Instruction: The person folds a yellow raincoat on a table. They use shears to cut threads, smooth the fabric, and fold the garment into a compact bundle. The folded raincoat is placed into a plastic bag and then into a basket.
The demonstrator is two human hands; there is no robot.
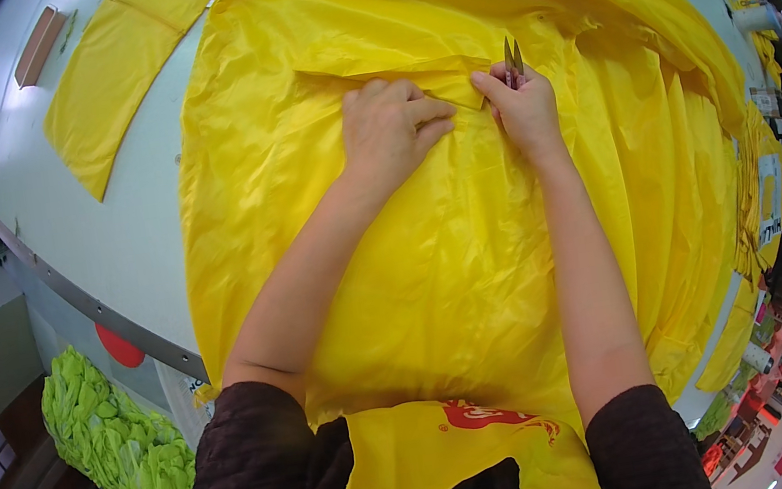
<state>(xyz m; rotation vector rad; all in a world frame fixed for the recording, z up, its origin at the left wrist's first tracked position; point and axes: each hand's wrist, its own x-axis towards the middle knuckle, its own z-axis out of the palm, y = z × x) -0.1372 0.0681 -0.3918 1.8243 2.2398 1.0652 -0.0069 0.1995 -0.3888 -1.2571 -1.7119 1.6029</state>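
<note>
A large sheet of shiny yellow fabric (pixel 415 271) spreads over the table in front of me and hangs toward my lap. My left hand (pixel 394 128) rests on it, fingers curled, with thumb and forefinger pinching the cloth beside a folded edge (pixel 385 71). Close by on the right, my right hand (pixel 527 113) is closed round small thread snips (pixel 513 59), whose two pointed blades stick up above the fingers, slightly apart. That hand's thumb and forefinger also pinch the fabric near the fold's right end. The snips' handles are hidden in my palm.
A separate yellow fabric panel (pixel 118 78) lies at the far left of the pale table (pixel 25 198), near a brown block (pixel 38 46). Gathered yellow cloth and a white spool (pixel 755 19) are along the right edge. A bright green fabric pile (pixel 118 447) sits below, left.
</note>
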